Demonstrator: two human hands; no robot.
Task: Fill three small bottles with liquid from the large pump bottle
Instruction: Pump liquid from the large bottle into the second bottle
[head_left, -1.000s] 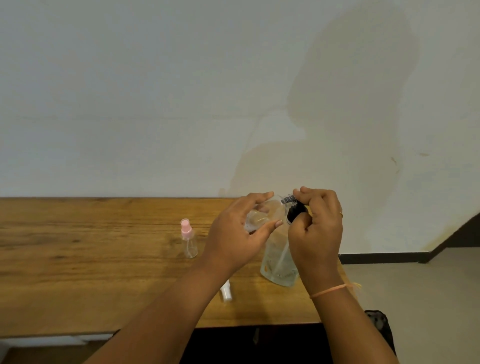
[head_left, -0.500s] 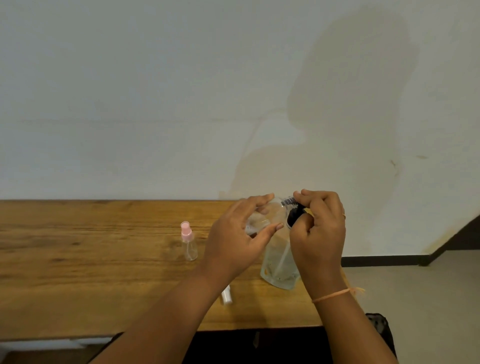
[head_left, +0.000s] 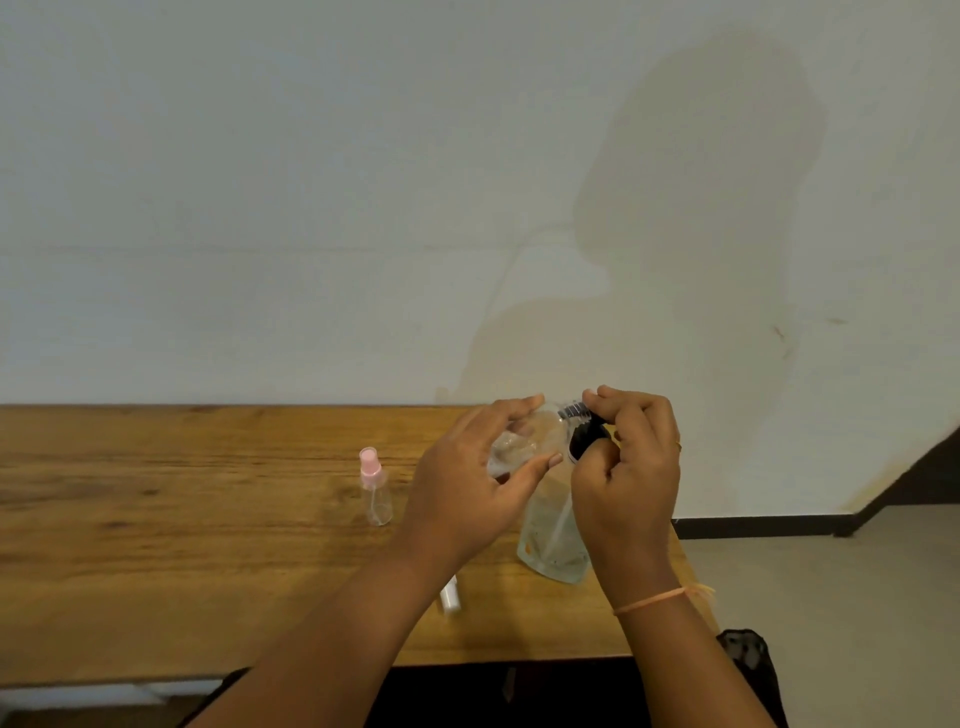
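1. At the far left we are seeing a long bare stretch of the wooden counter (head_left: 156, 519), its back edge lying against a pale wall (head_left: 311, 208).
2. A small clear spray bottle with a pink cap (head_left: 375, 488) is standing upright on the counter, well apart from both hands; we cannot tell whether any liquid is in it.
3. A small white object (head_left: 450, 596) is lying on the counter just beside the left forearm, half hidden by it; we cannot tell what it is.
4. Our left hand (head_left: 467, 483) is holding a small clear bottle (head_left: 524, 439) in the air, tilted nearly onto its side, the thumb under it and the fingers curled over its top. Its contents are too blurred and glassy for us to judge.
5. A black cap (head_left: 584, 439) is sitting at the mouth of that small bottle, and our right hand (head_left: 631, 467) is pinching it, the grip closing narrow around the cap.
6. Below and behind the hands, the large clear bottle (head_left: 553, 540) is standing on the counter near its right end, a thin tube showing inside it; the liquid level is not readable, and its top is hidden by the hands.
7. A thin orange band (head_left: 649, 600) is circling the right wrist.
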